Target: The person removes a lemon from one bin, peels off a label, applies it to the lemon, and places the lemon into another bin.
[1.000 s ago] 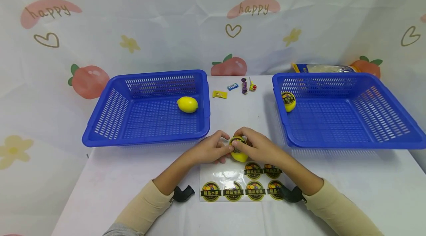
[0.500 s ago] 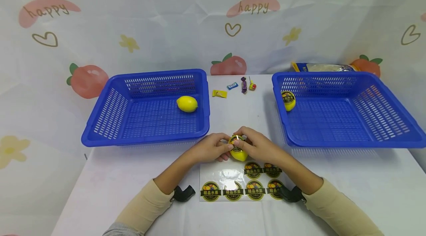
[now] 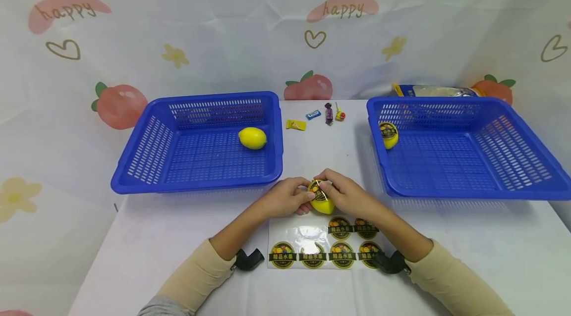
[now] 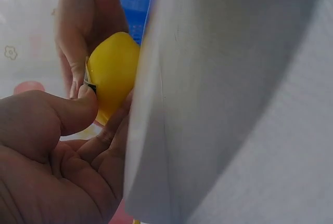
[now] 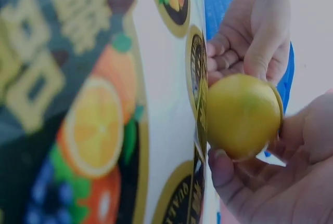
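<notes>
A yellow lemon (image 3: pixel 323 205) is held between both hands at the middle of the table, with a round black-and-gold sticker (image 3: pixel 317 191) on its upper side. My left hand (image 3: pixel 286 198) grips it from the left, its thumb on the sticker's edge. From the right, my right hand (image 3: pixel 347 194) holds the lemon, thumb over the sticker. Up close, the left wrist view shows the lemon (image 4: pixel 115 68) between thumb and fingers. Just in front of the hands lies a sheet of round fruit stickers (image 3: pixel 296 229), partly bare.
A blue basket (image 3: pixel 196 187) at left holds one plain lemon (image 3: pixel 253 138). In the right blue basket (image 3: pixel 473 193) lies a stickered lemon (image 3: pixel 389 136). Several wrapped sweets (image 3: pixel 314 114) lie between the baskets at the back. A plastic packet (image 3: pixel 439 91) sits behind the right basket.
Both hands keep their hold on the lemon. My right thumb has shifted slightly right and up across the sticker, and the lemon has turned a little.
</notes>
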The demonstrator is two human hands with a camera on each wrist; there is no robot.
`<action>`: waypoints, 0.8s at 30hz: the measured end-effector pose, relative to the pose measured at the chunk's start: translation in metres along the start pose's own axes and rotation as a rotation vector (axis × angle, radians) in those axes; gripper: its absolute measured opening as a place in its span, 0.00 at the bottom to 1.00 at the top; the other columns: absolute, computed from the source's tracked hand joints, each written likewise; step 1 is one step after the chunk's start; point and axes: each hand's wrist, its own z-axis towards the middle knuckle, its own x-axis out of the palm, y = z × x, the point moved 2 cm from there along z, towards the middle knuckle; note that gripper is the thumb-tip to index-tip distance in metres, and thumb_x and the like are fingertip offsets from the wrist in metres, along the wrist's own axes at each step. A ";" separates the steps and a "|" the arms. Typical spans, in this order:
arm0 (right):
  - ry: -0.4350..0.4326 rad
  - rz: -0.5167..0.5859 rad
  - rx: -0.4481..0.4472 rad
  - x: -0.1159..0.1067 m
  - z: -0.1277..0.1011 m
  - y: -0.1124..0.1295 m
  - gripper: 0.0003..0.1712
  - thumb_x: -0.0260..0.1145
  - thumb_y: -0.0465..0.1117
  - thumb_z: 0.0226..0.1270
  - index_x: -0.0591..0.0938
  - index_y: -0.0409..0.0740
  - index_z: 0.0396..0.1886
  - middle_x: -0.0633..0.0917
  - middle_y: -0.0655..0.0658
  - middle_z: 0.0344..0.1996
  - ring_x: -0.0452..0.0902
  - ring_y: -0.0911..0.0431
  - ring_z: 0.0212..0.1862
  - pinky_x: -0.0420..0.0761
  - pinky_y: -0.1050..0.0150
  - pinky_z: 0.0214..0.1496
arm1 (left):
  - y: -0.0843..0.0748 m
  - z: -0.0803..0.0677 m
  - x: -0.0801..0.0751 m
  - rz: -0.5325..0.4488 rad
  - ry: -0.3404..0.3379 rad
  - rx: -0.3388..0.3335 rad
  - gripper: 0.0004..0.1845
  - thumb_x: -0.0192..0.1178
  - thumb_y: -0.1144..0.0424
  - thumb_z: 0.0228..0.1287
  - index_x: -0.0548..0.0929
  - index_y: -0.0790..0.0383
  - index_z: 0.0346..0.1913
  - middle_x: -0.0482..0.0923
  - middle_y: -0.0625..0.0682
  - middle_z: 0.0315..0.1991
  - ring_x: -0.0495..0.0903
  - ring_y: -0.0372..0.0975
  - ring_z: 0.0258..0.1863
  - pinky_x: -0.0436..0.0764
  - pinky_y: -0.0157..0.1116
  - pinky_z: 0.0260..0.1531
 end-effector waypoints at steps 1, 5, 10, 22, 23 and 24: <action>-0.012 -0.002 0.000 0.001 0.000 0.000 0.13 0.49 0.36 0.82 0.78 0.39 0.54 0.84 0.41 0.50 0.80 0.47 0.51 0.78 0.48 0.55 | 0.000 0.000 0.000 -0.004 -0.001 0.002 0.16 0.57 0.67 0.75 0.76 0.74 0.58 0.85 0.59 0.29 0.86 0.45 0.26 0.86 0.37 0.28; -0.078 -0.016 0.001 0.004 0.002 -0.002 0.16 0.46 0.27 0.77 0.80 0.40 0.50 0.84 0.40 0.51 0.78 0.42 0.57 0.74 0.43 0.61 | 0.002 0.000 -0.001 -0.030 0.000 -0.002 0.17 0.56 0.68 0.75 0.75 0.75 0.60 0.85 0.60 0.29 0.86 0.47 0.27 0.86 0.38 0.29; -0.106 -0.064 -0.037 0.006 0.001 -0.005 0.24 0.44 0.18 0.64 0.79 0.40 0.49 0.85 0.40 0.50 0.79 0.43 0.55 0.75 0.43 0.60 | 0.003 0.001 -0.002 -0.049 0.011 -0.010 0.18 0.55 0.69 0.75 0.74 0.76 0.61 0.85 0.59 0.29 0.86 0.46 0.28 0.86 0.38 0.30; 0.020 -0.095 -0.027 -0.006 -0.002 0.001 0.26 0.48 0.18 0.60 0.76 0.38 0.54 0.84 0.40 0.46 0.76 0.53 0.37 0.78 0.57 0.42 | 0.007 0.002 -0.006 -0.018 0.057 0.048 0.23 0.60 0.74 0.70 0.71 0.75 0.66 0.85 0.56 0.30 0.84 0.42 0.27 0.85 0.36 0.32; 0.019 -0.089 -0.014 -0.007 -0.003 0.002 0.26 0.48 0.18 0.59 0.76 0.38 0.55 0.84 0.41 0.43 0.74 0.55 0.34 0.77 0.59 0.39 | 0.006 0.002 -0.007 -0.008 0.054 0.059 0.24 0.60 0.74 0.69 0.71 0.74 0.67 0.85 0.56 0.30 0.84 0.42 0.27 0.84 0.36 0.32; 0.015 -0.080 -0.004 -0.008 -0.003 0.002 0.26 0.48 0.19 0.59 0.76 0.38 0.55 0.84 0.43 0.42 0.73 0.56 0.32 0.76 0.61 0.35 | 0.006 0.002 -0.008 0.002 0.050 0.068 0.25 0.61 0.75 0.68 0.71 0.73 0.67 0.84 0.55 0.30 0.84 0.42 0.28 0.84 0.36 0.33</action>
